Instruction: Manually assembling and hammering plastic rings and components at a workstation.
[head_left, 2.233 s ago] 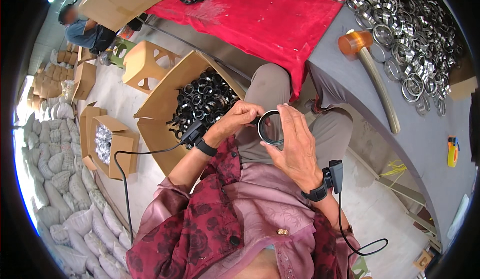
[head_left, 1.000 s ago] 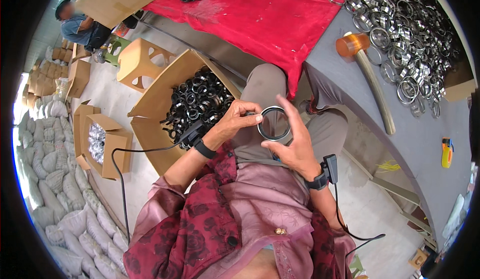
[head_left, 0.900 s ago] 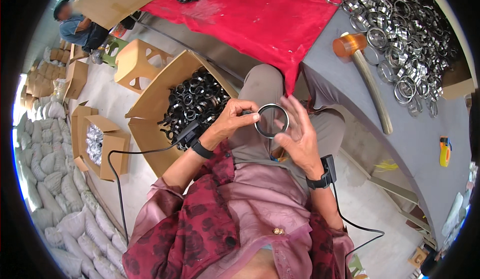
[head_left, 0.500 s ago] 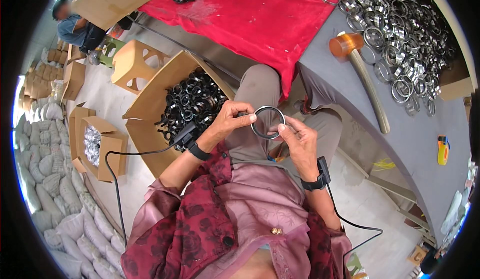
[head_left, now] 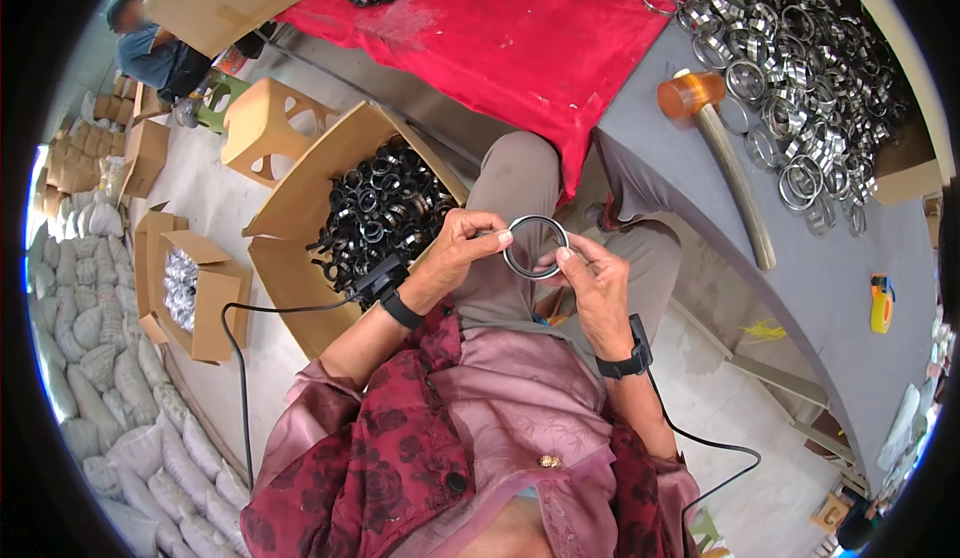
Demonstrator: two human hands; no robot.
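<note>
Above my lap, a black ring with a bright metal inner band (head_left: pixel 512 262) is held between both hands. My left hand (head_left: pixel 463 250) pinches its left side between thumb and fingers. On the opposite side, my right hand (head_left: pixel 592 276) grips the rim, the thumb on the front and the fingers partly hidden behind. To the left, an open cardboard box (head_left: pixel 290 293) holds a heap of similar black rings (head_left: pixel 385 203). Shiny metal rings (head_left: pixel 790 88) lie piled on the grey table at the right.
An orange-headed mallet (head_left: pixel 735 178) and a yellow tape measure (head_left: pixel 881 304) lie on the grey table (head_left: pixel 690 158). More black parts rest on the red cloth (head_left: pixel 480 48). Left are a tan stool (head_left: pixel 255 123), a smaller box (head_left: pixel 222 308), stacked sacks (head_left: pixel 110 358) and a seated person (head_left: pixel 150 53).
Both hands keep their hold on the ring in nearly the same place. My left wrist and forearm have shifted slightly; the view has moved a little.
</note>
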